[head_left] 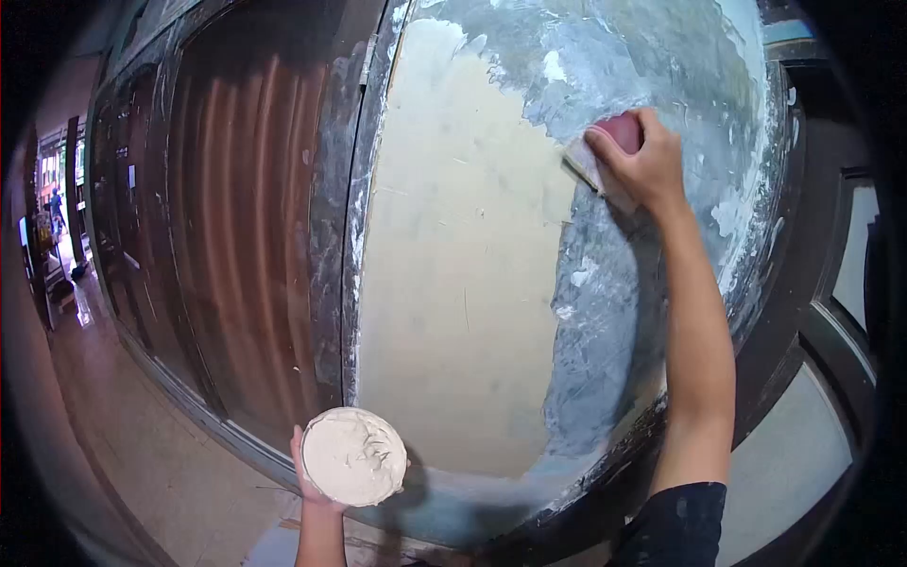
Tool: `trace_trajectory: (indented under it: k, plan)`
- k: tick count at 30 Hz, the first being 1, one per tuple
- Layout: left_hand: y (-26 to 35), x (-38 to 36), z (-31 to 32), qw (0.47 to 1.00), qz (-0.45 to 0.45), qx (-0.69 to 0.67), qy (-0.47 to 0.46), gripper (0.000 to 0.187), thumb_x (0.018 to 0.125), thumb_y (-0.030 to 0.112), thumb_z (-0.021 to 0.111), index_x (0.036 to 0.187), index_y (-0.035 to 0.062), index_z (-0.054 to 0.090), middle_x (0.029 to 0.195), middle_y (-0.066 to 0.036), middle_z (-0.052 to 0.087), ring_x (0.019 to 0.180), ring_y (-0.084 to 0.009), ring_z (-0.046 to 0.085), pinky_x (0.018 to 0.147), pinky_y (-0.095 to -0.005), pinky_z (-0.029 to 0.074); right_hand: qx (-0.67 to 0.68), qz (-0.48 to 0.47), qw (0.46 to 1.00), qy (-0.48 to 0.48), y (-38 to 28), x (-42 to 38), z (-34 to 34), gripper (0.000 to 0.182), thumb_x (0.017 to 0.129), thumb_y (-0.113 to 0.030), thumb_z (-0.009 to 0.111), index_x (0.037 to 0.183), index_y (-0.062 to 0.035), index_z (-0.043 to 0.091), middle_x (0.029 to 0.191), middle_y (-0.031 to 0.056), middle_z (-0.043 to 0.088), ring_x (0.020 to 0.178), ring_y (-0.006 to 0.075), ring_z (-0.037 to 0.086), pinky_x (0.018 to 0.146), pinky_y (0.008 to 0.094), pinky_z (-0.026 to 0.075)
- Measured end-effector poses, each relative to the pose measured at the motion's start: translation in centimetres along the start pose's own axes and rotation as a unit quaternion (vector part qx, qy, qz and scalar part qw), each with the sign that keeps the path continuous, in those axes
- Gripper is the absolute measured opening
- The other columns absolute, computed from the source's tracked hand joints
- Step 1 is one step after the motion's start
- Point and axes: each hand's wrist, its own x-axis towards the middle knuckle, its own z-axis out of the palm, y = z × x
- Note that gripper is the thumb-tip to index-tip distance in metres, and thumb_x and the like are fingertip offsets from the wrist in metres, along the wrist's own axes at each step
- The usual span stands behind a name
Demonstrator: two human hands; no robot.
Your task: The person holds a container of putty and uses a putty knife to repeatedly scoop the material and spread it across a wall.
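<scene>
My right hand is closed round the reddish handle of a putty knife, its wide blade against the wall at the ragged edge of a cream filler coat. Bare grey-blue wall with white smears lies right of that coat. Low in the view, my left hand holds up a round tub of putty from below and the side. The putty is off-white and creamy, with stirred ridges on its right half. Most of the left fingers are hidden behind the tub.
Left of the wall stands a dark-framed glass door with brown curtains behind it. A dark door with pale panels is on the right. Tiled floor runs along the left towards a bright doorway, where a distant person shows.
</scene>
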Motion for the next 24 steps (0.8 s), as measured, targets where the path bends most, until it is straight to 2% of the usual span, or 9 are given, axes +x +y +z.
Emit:
trace_trajectory:
  k: [4, 8, 11, 12, 13, 15, 17, 21, 24]
  plan:
    - [0.3, 0.3, -0.8, 1.000, 0.010, 0.028, -0.006, 0.101, 0.092, 0.086, 0.038, 0.154, 0.0064, 0.046, 0.149, -0.032, 0.052, 0.122, -0.0658, 0.055, 0.087, -0.0858, 0.048, -0.064, -0.247, 0.965, -0.060, -0.7, -3.9, 1.3, 0.056, 0.079, -0.056, 0.086, 0.098, -0.0062, 0.068, 0.088, 0.0152, 0.070, 0.082, 0.0357, 0.065, 0.081, 0.0455, 0.045]
    - [0.0, 0.5, -1.4, 0.998, 0.038, 0.049, 0.028, 0.100, 0.094, 0.084, 0.037, 0.153, 0.0048, 0.048, 0.148, -0.030, 0.055, 0.124, -0.0611, 0.057, 0.090, -0.0824, 0.049, -0.126, -0.119, 0.982, 0.077, 0.4, -0.3, 1.8, 0.058, 0.081, -0.059, 0.084, 0.096, -0.0056, 0.068, 0.085, 0.0151, 0.072, 0.079, 0.0377, 0.067, 0.081, 0.0471, 0.047]
    - [0.1, 0.1, -0.6, 0.993, 0.051, 0.096, 0.040, 0.095, 0.097, 0.081, 0.035, 0.150, 0.0041, 0.052, 0.147, -0.028, 0.057, 0.125, -0.0536, 0.060, 0.097, -0.0750, 0.052, -0.050, -0.062, 0.995, 0.066, 0.5, 0.4, 0.8, 0.060, 0.079, -0.059, 0.085, 0.095, -0.0044, 0.068, 0.083, 0.0159, 0.072, 0.075, 0.0395, 0.068, 0.080, 0.0479, 0.049]
    - [0.0, 0.0, 0.1, 0.995, 0.027, 0.096, -0.003, 0.094, 0.097, 0.080, 0.035, 0.150, 0.0045, 0.052, 0.146, -0.027, 0.058, 0.125, -0.0515, 0.061, 0.098, -0.0729, 0.052, 0.008, -0.036, 0.999, -0.009, -0.5, -0.5, 0.2, 0.061, 0.078, -0.059, 0.086, 0.095, -0.0036, 0.067, 0.080, 0.0156, 0.071, 0.073, 0.0399, 0.068, 0.080, 0.0478, 0.050]
    - [0.1, 0.0, 0.4, 0.994, 0.003, 0.096, -0.046, 0.092, 0.098, 0.080, 0.035, 0.149, 0.0049, 0.053, 0.146, -0.026, 0.059, 0.126, -0.0493, 0.062, 0.099, -0.0708, 0.053, -0.025, -0.114, 0.993, -0.030, -0.6, -1.6, 0.4, 0.061, 0.078, -0.058, 0.087, 0.097, -0.0040, 0.067, 0.081, 0.0151, 0.070, 0.074, 0.0380, 0.067, 0.079, 0.0482, 0.049]
    - [0.3, 0.5, -2.1, 0.995, 0.059, 0.068, 0.036, 0.095, 0.096, 0.082, 0.037, 0.150, 0.0050, 0.052, 0.145, -0.027, 0.058, 0.124, -0.0526, 0.061, 0.095, -0.0762, 0.052, -0.044, -0.244, 0.967, -0.049, -0.9, -4.0, 1.4, 0.059, 0.079, -0.058, 0.086, 0.098, -0.0048, 0.067, 0.082, 0.0145, 0.069, 0.077, 0.0361, 0.065, 0.080, 0.0487, 0.046]
    - [0.3, 0.5, -2.3, 0.995, 0.049, 0.072, 0.046, 0.097, 0.094, 0.083, 0.037, 0.150, 0.0058, 0.051, 0.144, -0.029, 0.058, 0.122, -0.0562, 0.061, 0.089, -0.0816, 0.051, -0.079, -0.250, 0.963, -0.060, -0.6, -4.0, 2.2, 0.058, 0.079, -0.058, 0.085, 0.098, -0.0056, 0.067, 0.084, 0.0146, 0.068, 0.080, 0.0355, 0.065, 0.081, 0.0492, 0.044]
    - [-0.3, 0.5, 0.8, 0.999, 0.016, 0.034, 0.010, 0.096, 0.093, 0.084, 0.038, 0.151, 0.0071, 0.051, 0.144, -0.030, 0.057, 0.119, -0.0583, 0.061, 0.084, -0.0833, 0.051, -0.102, -0.009, 0.993, 0.065, 0.1, 0.7, 1.6, 0.066, 0.082, -0.067, 0.079, 0.100, -0.0046, 0.067, 0.092, 0.0181, 0.074, 0.085, 0.0387, 0.069, 0.081, 0.0484, 0.047]
    - [-0.1, 0.6, 0.2, 0.994, 0.042, -0.044, 0.091, 0.097, 0.093, 0.084, 0.038, 0.151, 0.0065, 0.051, 0.144, -0.030, 0.057, 0.119, -0.0580, 0.061, 0.085, -0.0823, 0.052, -0.051, -0.068, 0.996, 0.018, 0.0, -0.7, 1.2, 0.064, 0.081, -0.064, 0.081, 0.099, -0.0047, 0.067, 0.087, 0.0162, 0.071, 0.080, 0.0383, 0.067, 0.080, 0.0480, 0.046]
